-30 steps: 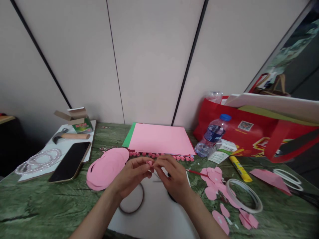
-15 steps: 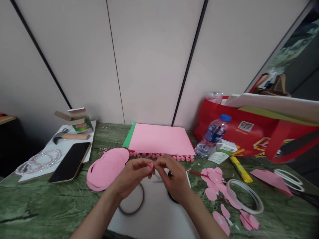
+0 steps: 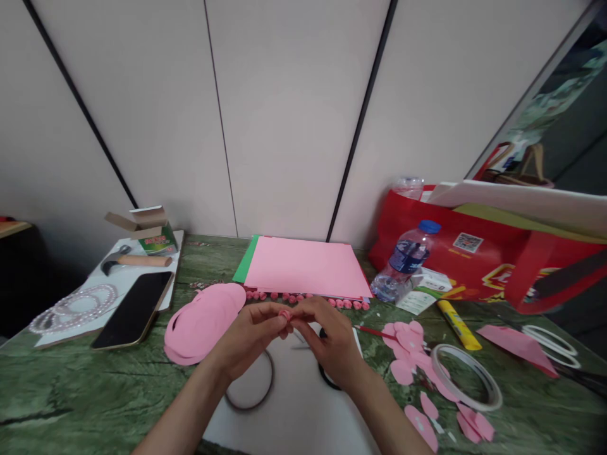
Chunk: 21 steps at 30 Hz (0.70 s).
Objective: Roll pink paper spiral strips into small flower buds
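A small rolled pink paper rose (image 3: 284, 315) is pinched between the fingertips of my left hand (image 3: 256, 332). My right hand (image 3: 327, 335) meets it from the other side, its thumb and forefinger closed at the rose's edge. Both hands are held over a white sheet (image 3: 294, 411). Under them on the sheet lie a thin brown ring (image 3: 251, 407) and scissors, mostly hidden by my right hand. Several finished pink roses (image 3: 348, 304) line the near edge of a stack of pink paper (image 3: 306, 265).
To the left are pink paper spirals (image 3: 203, 322), a phone (image 3: 135, 309), a hammer (image 3: 137, 260) and bead strings (image 3: 73, 308). Pink scraps (image 3: 405, 344), a tape roll (image 3: 467, 377), a yellow glue tube (image 3: 459, 324), a water bottle (image 3: 405, 260) and a red bag (image 3: 465, 253) stand right.
My right fingertips have come closer to the rose and now touch its side. The rose has turned slightly in my left fingers. Everything else on the table stays put.
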Available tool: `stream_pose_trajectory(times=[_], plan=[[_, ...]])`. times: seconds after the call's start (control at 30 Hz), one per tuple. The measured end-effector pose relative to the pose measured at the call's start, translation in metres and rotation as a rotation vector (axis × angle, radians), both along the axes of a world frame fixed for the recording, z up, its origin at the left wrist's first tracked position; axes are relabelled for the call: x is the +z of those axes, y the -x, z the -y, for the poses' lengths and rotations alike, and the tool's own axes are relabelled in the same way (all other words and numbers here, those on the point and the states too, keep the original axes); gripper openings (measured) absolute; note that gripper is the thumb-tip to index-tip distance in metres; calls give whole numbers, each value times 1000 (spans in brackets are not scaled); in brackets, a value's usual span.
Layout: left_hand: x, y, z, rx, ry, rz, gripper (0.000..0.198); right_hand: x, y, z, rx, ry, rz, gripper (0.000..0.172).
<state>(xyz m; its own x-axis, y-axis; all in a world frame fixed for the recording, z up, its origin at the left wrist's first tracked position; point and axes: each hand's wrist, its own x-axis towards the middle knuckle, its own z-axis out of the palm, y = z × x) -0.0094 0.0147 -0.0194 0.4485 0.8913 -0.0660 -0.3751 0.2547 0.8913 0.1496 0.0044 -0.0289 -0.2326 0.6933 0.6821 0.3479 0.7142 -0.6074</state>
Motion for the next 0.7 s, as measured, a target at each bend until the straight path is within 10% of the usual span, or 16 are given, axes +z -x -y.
stream_pose_trajectory(times=[0.7], plan=[[-4, -5, 2, -54, 189, 277, 7, 0, -5, -4, 33, -56, 70, 16]])
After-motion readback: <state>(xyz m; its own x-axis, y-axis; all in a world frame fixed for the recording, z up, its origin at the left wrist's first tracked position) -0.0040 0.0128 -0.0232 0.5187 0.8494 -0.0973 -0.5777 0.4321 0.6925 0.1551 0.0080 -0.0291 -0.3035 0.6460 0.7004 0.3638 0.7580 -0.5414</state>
